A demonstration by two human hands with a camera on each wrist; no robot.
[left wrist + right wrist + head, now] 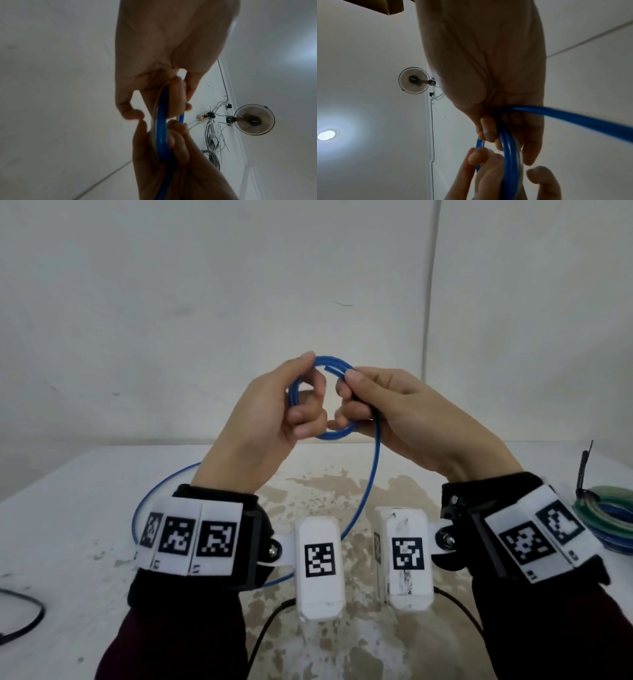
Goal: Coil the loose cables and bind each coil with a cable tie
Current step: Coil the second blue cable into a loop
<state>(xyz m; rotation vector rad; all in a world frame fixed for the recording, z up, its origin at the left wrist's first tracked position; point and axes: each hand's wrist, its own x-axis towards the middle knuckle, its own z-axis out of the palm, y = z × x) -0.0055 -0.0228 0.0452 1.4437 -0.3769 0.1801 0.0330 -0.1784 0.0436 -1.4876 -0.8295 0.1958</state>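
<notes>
A blue cable (337, 433) is wound into a small coil held in the air above the table. My left hand (303, 393) grips the coil's left side, thumb on top and fingers curled through the ring. At the right side my right hand (346, 398) pinches it near the cable's cut end. The loose tail (371, 474) drops from the right hand to the table and curves left under my left wrist. In the left wrist view the coil (162, 135) sits edge-on between both hands. In the right wrist view the coil (510, 155) and tail (573, 119) leave my right hand (508, 143).
A bound green and blue coil (613, 518) with a black cable tie (584, 470) lies at the table's right edge. A black cable tie (27, 618) lies at the front left. The white table (85, 508) has a worn brown patch in the middle.
</notes>
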